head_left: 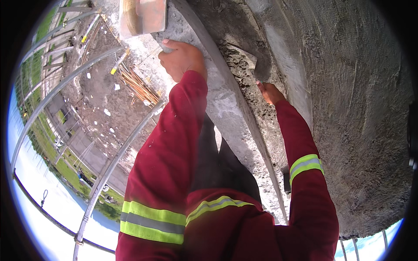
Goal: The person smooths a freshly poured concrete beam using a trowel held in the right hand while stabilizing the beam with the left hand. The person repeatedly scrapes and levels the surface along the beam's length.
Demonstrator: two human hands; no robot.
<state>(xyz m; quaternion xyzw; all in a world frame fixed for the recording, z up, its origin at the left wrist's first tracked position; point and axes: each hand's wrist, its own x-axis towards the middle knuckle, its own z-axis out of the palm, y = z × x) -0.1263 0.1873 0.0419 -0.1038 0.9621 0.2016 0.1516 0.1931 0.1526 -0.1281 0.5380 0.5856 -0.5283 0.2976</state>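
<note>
My right hand (271,93) is closed around the handle of a pointed trowel. The mortar-smeared trowel blade (245,57) lies over rough, wet mortar (261,114) in the strip between a long edge and the wall. My left hand (185,60) is curled above the pale ledge, its thumb pointing left. A bit of something grey shows between thumb and fingers; the rest is hidden. Just beyond that hand, a plastering float (150,17) with a wooden handle (130,17) rests on the ledge.
A long grey straight edge (237,93) runs diagonally past my legs. The rough plastered wall (357,113) rises at right. Metal scaffold rails (93,191) stand at left, with a bundle of thin brown rods (138,85) and scattered debris on the ground far below.
</note>
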